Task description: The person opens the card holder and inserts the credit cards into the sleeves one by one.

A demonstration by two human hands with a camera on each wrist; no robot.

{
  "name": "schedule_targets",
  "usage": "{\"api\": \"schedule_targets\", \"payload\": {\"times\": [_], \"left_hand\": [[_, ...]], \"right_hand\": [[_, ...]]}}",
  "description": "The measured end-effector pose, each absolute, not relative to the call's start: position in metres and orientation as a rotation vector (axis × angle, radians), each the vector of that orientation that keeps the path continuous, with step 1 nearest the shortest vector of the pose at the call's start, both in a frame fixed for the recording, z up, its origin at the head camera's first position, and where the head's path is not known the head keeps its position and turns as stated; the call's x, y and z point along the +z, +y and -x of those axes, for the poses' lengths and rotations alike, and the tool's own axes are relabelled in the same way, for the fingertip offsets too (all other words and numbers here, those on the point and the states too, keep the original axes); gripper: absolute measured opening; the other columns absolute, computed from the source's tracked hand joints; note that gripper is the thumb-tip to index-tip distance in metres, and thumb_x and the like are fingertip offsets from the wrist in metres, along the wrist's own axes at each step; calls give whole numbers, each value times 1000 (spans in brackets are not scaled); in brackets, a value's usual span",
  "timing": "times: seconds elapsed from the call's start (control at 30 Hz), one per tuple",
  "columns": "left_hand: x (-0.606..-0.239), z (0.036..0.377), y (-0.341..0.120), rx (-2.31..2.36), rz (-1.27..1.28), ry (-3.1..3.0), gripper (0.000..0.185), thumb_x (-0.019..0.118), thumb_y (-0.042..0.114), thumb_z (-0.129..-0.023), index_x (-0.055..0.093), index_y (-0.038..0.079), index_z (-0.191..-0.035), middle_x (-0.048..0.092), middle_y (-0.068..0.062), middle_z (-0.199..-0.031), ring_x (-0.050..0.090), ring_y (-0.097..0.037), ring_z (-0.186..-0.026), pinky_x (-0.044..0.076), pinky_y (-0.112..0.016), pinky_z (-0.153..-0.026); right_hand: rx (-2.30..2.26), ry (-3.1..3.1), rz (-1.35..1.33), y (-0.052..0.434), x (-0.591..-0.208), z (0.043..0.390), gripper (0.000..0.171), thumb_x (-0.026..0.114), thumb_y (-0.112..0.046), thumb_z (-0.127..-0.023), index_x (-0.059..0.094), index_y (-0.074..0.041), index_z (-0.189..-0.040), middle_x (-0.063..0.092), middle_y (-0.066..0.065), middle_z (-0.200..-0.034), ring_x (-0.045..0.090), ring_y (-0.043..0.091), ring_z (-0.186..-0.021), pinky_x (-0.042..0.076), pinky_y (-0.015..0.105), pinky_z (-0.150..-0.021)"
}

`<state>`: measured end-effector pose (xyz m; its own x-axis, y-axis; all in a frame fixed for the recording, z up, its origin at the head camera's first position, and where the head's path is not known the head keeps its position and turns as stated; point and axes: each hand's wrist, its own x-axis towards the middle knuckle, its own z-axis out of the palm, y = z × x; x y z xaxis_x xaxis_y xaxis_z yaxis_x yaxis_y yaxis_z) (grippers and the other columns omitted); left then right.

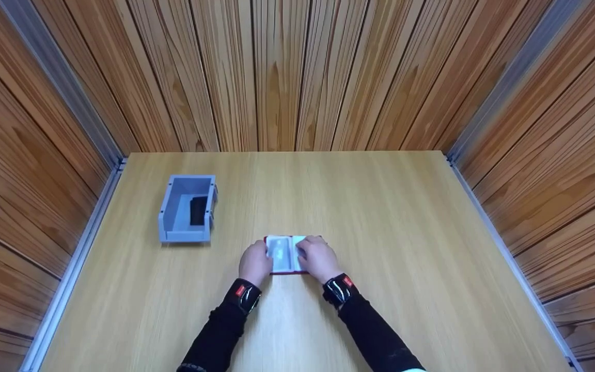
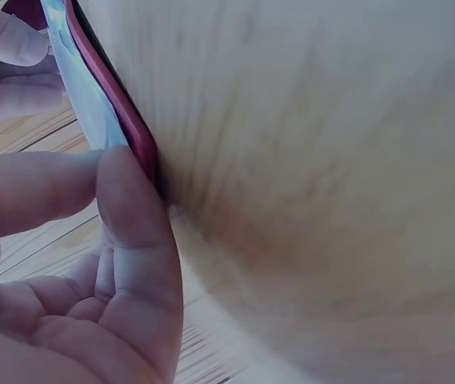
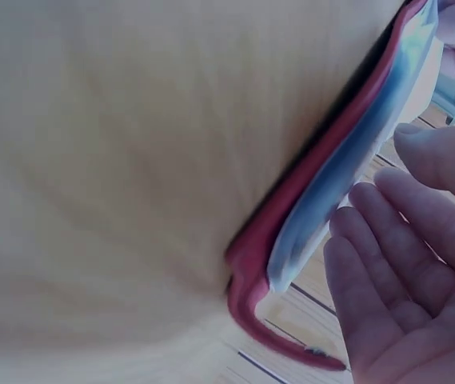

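A small red-covered booklet (image 1: 283,253) with clear plastic pages lies open on the wooden table (image 1: 406,217), near its front middle. My left hand (image 1: 255,262) is at its left side. In the left wrist view, the left hand (image 2: 91,184) pinches the booklet's edge (image 2: 123,120), thumb against the red cover and a finger on the plastic page. My right hand (image 1: 318,258) lies over the right side. The right wrist view shows that hand (image 3: 403,264) with fingers straight and palm open, beside the lifted plastic page of the booklet (image 3: 331,176).
A grey open bin (image 1: 186,209) stands on the table to the left and farther back, with a black object (image 1: 198,210) inside it. Wood-panelled walls close in the table on three sides, with metal rails along its left and right edges.
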<state>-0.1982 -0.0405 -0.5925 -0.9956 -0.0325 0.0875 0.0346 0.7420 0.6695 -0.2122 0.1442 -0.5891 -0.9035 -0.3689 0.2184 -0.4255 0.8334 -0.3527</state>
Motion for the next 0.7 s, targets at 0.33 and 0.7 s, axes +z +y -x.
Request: {"api": "schedule_targets", "payload": {"times": [0.33, 0.7], "left_hand": [[-591, 200, -41, -1069, -57, -2898, 16, 71, -2, -75, 59, -2, -87, 61, -12, -78, 61, -31, -73, 49, -47, -66], [-592, 200, -42, -1113, -89, -2909, 18, 73, 0, -76, 59, -1, -88, 61, -12, -79, 61, -31, -75, 48, -47, -67]], "right_hand": [[576, -2814, -740, 135, -592, 211, 19, 77, -7, -79, 74, -4, -98, 66, 7, -94, 62, 26, -90, 50, 37, -82], [522, -2862, -746, 128, -590, 209, 26, 81, -9, -76, 75, -6, -101, 66, 6, -99, 61, 25, -92, 52, 35, -83]]}}
